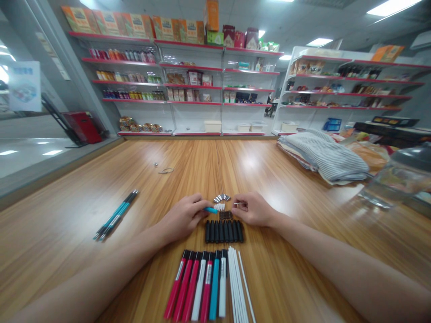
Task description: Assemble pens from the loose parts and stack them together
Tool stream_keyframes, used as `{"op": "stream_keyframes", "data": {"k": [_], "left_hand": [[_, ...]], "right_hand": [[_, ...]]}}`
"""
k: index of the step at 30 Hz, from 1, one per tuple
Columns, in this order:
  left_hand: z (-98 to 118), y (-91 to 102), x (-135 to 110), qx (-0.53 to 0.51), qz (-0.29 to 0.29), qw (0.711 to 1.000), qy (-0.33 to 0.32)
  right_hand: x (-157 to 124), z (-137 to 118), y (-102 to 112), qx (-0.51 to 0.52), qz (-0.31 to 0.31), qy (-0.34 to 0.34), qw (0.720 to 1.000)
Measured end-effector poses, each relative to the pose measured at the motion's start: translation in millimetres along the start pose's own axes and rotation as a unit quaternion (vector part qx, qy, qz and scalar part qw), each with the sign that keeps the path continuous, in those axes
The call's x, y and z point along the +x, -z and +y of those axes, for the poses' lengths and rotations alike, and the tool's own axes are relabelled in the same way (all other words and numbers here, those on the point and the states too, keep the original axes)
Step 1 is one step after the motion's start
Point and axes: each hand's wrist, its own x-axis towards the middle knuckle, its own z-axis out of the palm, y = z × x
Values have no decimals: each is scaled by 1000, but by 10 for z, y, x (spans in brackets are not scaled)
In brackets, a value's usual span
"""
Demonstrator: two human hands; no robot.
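My left hand (184, 218) pinches a small blue pen part (211, 209) just left of a fan of silver pen tips (222, 197). My right hand (253, 209) is closed on a tiny thin piece (237, 204) to the right of those tips. Between the hands lie small white pieces (220, 207) and dark springs (225, 216). Below them is a row of black caps (224, 231). Nearer me lie several red, white and blue pen barrels (198, 285) and white refill tubes (237, 282).
Several assembled blue and black pens (116, 214) lie at the left on the wooden table (84, 224). Folded striped cloth (325, 157) and a clear lidded jar (397, 177) sit at the right. A small ring and clip (164, 169) lie farther back. Stocked store shelves (188, 85) stand behind.
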Motion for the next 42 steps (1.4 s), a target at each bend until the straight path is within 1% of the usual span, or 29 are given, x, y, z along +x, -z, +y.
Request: {"op": "stream_keyframes", "data": {"k": [6,11,16,20,22,25,28,32,37,39,42], "left_hand": [[-8,14,3,-25,10,1000,9],[-42,-9,-7,-22,15,1000,16],[-7,3,-2,-12,23,1000,13],[113,11,14,-45,73,996,7],[181,-1,14,-65,92,994,-8],[244,-27,2,-85,96,991,-42],[256,-39,-12,-95,97,989,-51],[251,-32,-9,-77,87,992,-43],[202,-5,5,13,84,996,-6],[168,6,2,41,87,995,-13],[146,10,-11,48,86,994,-39]], "right_hand": [[-14,-17,-16,2,28,0,1000],[-30,-106,-6,-47,69,30,996],[-41,-199,-43,-100,102,89,986],[-43,-263,-90,-121,108,147,976],[-43,-284,-112,-128,109,180,969],[-46,-296,-139,-142,115,225,957],[-52,-297,-148,-151,122,248,949],[-59,-296,-142,-140,127,243,951],[-71,-285,-133,-122,138,183,966],[-72,-283,-129,-115,141,170,969],[-70,-292,-120,-114,142,164,970]]}}
